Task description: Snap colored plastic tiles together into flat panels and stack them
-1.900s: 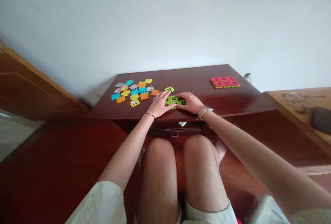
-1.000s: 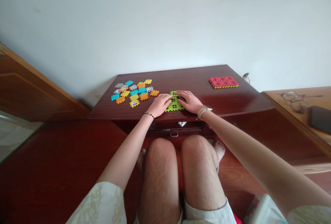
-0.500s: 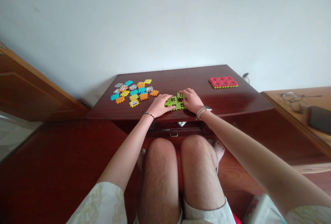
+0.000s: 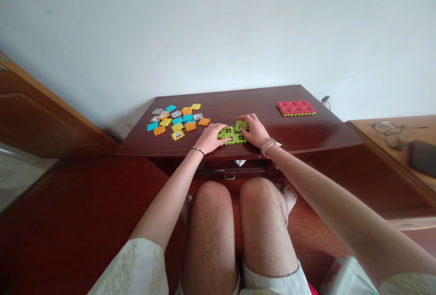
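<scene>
Near the front edge of the dark wooden table, several green interlocking puzzle tiles [image 4: 229,131] with window-like cutouts lie together. My left hand [image 4: 213,138] grips their left side, thumb at the front and fingers over the back. At their back right, my right hand [image 4: 255,130] holds one green tile [image 4: 241,126] between thumb and fingers. That tile sits at the upper right corner of the green group; whether it is locked in I cannot tell. Part of the green tiles is hidden under both hands.
Loose orange, yellow, turquoise and grey tiles [image 4: 177,120] spread over the left of the table [image 4: 231,100]. A red panel stacked on a yellow-green one [image 4: 296,108] lies at the back right. Glasses [image 4: 391,134] and a dark flat object [image 4: 423,156] rest on a wooden surface further right.
My right hand has shifted slightly right, and the green tile in it is more exposed and a little further right. My left hand keeps its grip on the green tiles.
</scene>
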`<control>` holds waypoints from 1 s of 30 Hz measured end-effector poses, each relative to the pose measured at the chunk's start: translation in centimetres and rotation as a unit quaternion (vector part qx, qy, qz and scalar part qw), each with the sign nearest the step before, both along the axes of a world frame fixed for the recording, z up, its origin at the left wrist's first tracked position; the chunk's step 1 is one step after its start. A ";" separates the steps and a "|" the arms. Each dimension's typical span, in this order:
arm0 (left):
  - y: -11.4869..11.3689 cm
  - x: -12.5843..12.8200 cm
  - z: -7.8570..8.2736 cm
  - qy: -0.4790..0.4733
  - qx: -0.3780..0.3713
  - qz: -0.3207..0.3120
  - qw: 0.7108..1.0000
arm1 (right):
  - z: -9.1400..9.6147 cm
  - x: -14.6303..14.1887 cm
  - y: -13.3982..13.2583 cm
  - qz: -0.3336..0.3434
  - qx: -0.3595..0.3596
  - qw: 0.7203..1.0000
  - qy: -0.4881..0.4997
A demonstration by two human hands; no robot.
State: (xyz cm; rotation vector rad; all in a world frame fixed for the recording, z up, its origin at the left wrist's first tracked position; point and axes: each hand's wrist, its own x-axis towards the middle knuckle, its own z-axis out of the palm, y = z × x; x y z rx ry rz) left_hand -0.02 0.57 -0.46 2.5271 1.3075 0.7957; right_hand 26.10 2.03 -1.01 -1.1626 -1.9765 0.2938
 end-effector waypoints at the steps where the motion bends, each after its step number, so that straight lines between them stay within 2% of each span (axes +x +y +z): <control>1: 0.0 0.0 0.0 0.001 0.000 0.000 1.000 | 0.1 0.1 0.0 0.003 -0.002 1.000 0.019; 7: -0.1 0.0 0.2 0.006 0.005 -0.006 1.000 | 0.7 0.7 -0.2 -0.017 -0.002 0.994 0.109; 16: -0.2 0.1 0.3 0.007 0.009 -0.012 1.000 | 0.6 0.8 -0.1 -0.022 -0.051 0.974 0.219; 23: -0.2 -0.1 0.4 0.004 0.009 -0.012 1.000 | 1.5 0.6 -0.9 0.007 -0.052 0.975 0.215; 30: 0.1 0.1 0.1 0.004 0.012 -0.015 1.000 | 0.4 0.7 -0.1 0.008 -0.077 0.952 0.296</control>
